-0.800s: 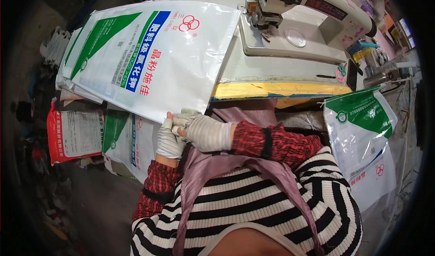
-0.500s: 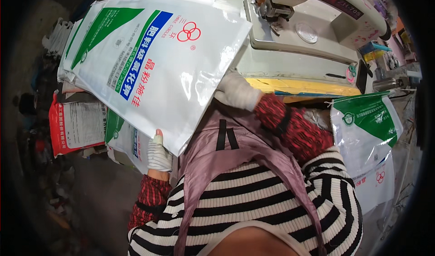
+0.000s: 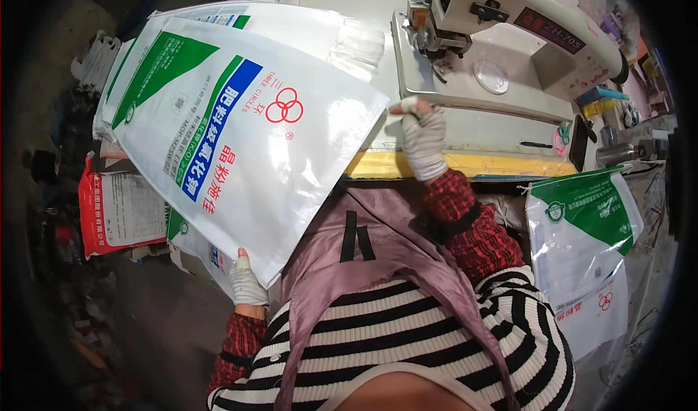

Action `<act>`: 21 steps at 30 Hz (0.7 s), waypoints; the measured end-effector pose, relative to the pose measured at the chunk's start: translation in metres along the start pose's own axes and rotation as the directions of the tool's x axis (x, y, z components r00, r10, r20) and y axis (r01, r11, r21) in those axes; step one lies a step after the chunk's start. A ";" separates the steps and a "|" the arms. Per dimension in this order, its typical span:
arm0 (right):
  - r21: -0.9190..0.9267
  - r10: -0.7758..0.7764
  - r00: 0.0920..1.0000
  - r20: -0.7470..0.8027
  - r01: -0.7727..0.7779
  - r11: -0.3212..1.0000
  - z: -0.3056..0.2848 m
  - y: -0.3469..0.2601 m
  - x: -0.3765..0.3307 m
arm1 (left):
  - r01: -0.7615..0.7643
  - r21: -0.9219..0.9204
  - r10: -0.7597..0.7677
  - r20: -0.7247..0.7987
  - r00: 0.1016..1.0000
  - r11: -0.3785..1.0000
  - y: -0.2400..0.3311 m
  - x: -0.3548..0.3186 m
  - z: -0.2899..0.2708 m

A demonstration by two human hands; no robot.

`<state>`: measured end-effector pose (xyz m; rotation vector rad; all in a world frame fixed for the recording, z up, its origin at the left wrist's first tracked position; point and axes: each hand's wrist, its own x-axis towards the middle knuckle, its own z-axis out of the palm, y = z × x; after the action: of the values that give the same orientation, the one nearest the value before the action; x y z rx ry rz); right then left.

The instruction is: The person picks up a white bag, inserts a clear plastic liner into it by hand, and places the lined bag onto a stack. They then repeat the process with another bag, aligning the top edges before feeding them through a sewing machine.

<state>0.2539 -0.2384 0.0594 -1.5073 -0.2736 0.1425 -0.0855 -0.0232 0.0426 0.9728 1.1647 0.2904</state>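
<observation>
A large white plastic woven sack [image 3: 305, 149], printed with a green patch, a blue band and red rings, lies aslant over a stack of similar sacks. My left hand [image 3: 247, 281], in a whitish glove with the thumb tip bare, grips its near edge, thumb on top and fingers hidden beneath. At the sack's right corner is my right hand [image 3: 422, 138], gloved alike. Its fingers are curled, and the thumb meets the corner in a pinch. Under the top sack, more white sacks [image 3: 291, 20] fan out at the back.
A pale sewing machine [image 3: 502, 25] stands on the table at back right. A yellow strip [image 3: 465, 165] runs along the table's front edge. Another printed sack [image 3: 582, 229] hangs at the right. A red and white sack [image 3: 131, 200] lies at the left, below a white bundle [image 3: 94, 62].
My right hand has moved up and to the right, from the sack's side edge to its corner. The sack has shifted slightly left and down, uncovering more sacks behind; my left hand has lowered with it.
</observation>
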 end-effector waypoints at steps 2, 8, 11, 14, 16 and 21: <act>-0.200 -0.175 0.984 -0.011 0.169 0.965 0.007 -0.009 0.019 | -0.024 0.015 0.024 -0.013 1.000 1.000 0.001 -0.002 0.002; -0.777 0.191 0.910 0.367 0.188 0.601 0.043 -0.023 0.066 | 0.084 -0.352 -0.043 0.124 0.991 0.932 -0.014 -0.011 -0.006; -0.837 0.191 0.917 0.350 0.214 0.504 0.042 0.019 0.074 | 0.125 -0.488 -0.005 0.239 0.971 0.864 -0.031 -0.007 -0.010; -0.920 0.309 0.905 0.291 0.176 0.351 0.057 -0.006 0.072 | 0.179 -0.433 -0.057 0.280 0.958 0.883 -0.036 -0.003 -0.016; -0.862 0.048 0.937 0.346 0.297 0.411 0.056 -0.011 0.047 | 0.087 -0.345 -0.005 0.231 0.973 0.935 -0.045 -0.004 -0.030; -0.815 0.122 0.895 0.429 0.326 0.480 0.028 0.015 -0.012 | -0.151 0.206 0.206 -0.284 0.936 0.967 -0.077 0.007 -0.072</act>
<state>0.2360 -0.2135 0.0447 -2.5009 -0.9248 0.2685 -0.1665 -0.0278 -0.0257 1.2293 1.4029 0.5012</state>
